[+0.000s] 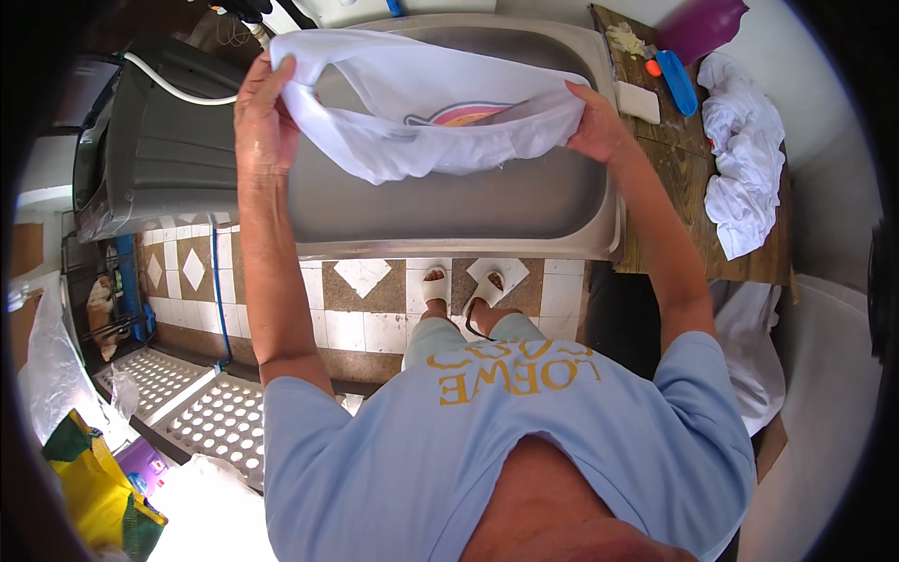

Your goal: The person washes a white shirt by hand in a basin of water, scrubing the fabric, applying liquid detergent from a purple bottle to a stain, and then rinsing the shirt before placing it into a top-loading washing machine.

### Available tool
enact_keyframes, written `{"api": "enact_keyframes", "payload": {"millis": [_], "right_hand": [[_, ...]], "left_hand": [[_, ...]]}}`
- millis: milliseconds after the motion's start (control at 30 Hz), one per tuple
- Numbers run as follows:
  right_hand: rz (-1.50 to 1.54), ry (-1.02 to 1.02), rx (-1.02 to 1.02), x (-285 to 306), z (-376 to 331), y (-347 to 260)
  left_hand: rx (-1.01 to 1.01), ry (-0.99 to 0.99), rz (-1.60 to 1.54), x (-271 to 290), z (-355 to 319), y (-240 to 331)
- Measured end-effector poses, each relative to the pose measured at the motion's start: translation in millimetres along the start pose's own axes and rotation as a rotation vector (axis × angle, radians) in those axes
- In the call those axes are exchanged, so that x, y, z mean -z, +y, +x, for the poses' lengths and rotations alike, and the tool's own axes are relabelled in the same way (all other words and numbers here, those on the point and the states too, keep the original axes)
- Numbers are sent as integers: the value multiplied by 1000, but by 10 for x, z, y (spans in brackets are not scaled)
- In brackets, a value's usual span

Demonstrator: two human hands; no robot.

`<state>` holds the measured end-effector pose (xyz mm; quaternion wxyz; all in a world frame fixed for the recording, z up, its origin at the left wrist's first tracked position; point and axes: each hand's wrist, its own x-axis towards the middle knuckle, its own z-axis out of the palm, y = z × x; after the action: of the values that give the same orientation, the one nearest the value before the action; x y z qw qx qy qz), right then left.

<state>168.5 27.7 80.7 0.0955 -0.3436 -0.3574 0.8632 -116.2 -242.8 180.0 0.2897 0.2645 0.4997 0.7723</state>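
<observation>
A wet white shirt (421,145) with a colourful print hangs stretched between my two hands over a metal sink basin (449,215). My left hand (266,112) grips its left end, fingers curled round the bunched cloth. At the other end, my right hand (596,124) pinches the fabric between thumb and fingers. The cloth sags in the middle in loose folds, its opening facing me, and part of the print is hidden by the nearer layer.
On the wooden counter (679,201) at right lie a crumpled white cloth (742,155), a blue brush (676,82), a pale soap bar (638,101) and a purple container (702,28). A dark grey tub-like appliance (169,140) with a white hose (173,86) stands left. Perforated mats (215,421) cover the floor lower left.
</observation>
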Motion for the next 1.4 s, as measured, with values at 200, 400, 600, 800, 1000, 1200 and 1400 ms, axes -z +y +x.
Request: {"api": "enact_keyframes", "payload": {"millis": [200,400,600,800,1000,1200,1400], "right_hand": [[-170,-20,45,-24,-13,-250],[-963,-131,444,-129,-347,-646],[-1430,-299,741,-113,-420,-487],[-1982,-119,647,-401,-594,-242],[-2071,-126,798,-316,-693,-45],[-1569,-94,635,-214,-821,123],[-1046,190,674,-743,-1067,-643]], "left_hand": [[52,-24,43,-34,35,-78],[61,20,-1,134,36,114],[88,40,-50,394,144,-19],[118,-40,-11,429,228,-22],[142,-62,-17,589,72,-62],[286,-101,339,743,-157,-221],[122,-367,321,32,7,535]]}}
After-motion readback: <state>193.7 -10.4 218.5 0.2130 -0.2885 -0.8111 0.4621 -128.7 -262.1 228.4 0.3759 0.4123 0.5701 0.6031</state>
